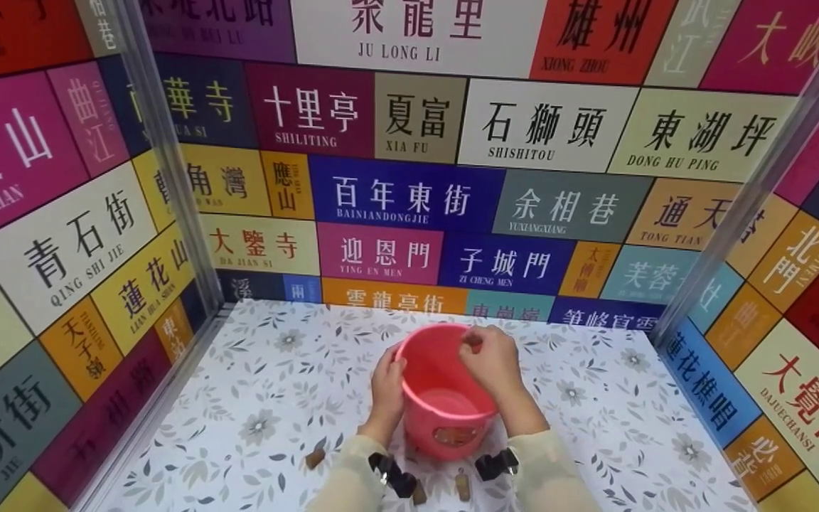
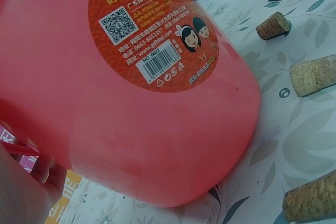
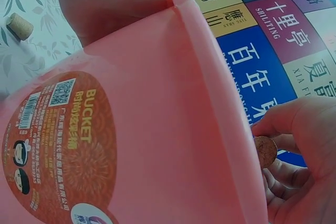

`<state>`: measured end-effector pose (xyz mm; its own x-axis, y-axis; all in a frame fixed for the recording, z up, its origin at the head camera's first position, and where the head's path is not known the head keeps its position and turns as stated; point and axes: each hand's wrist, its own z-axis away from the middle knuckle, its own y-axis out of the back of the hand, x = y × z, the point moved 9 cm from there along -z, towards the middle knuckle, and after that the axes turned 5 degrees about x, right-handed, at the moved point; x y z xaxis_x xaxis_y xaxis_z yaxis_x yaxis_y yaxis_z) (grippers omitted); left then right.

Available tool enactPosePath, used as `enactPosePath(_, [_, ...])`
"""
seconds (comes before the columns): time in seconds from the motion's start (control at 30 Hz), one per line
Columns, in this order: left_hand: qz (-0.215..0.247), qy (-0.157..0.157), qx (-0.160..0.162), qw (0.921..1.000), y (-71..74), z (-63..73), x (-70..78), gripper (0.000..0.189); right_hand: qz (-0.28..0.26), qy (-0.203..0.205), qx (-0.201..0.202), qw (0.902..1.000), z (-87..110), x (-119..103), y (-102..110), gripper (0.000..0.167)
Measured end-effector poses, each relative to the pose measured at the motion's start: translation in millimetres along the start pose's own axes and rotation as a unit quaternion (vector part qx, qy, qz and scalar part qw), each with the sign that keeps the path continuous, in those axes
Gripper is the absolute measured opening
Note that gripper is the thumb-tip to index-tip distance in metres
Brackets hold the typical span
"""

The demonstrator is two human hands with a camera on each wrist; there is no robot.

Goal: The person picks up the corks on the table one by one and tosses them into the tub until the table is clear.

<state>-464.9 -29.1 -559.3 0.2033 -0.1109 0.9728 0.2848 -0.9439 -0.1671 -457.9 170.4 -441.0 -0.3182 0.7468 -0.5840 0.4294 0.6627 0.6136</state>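
Note:
A pink bucket [image 1: 420, 427] with an orange oval label stands on the patterned tabletop, its mouth tipped toward the camera. My left hand [image 1: 384, 391] grips the bucket's left side near the rim, thumb at the edge. In the left wrist view, that hand's fingers [image 2: 52, 179] show beside the bucket wall. Above the bucket's mouth, by the right rim, is my right hand [image 1: 495, 359]. It pinches a cork [image 3: 266, 151] between thumb and fingers, the round end showing in the right wrist view. The bucket's visible floor is bare pink.
Several corks lie on the table in front of the bucket: one at the left [image 1: 316, 457], another [image 1: 462, 487] between the forearms, one [image 1: 419, 492] beside the left wrist strap. Panels with colourful lettered signs [image 1: 409, 188] enclose the table at the back and both sides.

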Motion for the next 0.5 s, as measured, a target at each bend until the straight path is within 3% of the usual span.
enactPosePath(0.13, [-0.004,-0.026,0.010,0.9996,0.5,-0.7,2.0,0.040,0.016,-0.004,-0.006,0.9998,1.2,1,2,0.013])
enactPosePath(0.5, [0.010,-0.014,0.003,0.9998,0.5,-1.5,-1.9,0.040,0.017,-0.022,-0.006,0.9996,4.3,6,11,0.015])
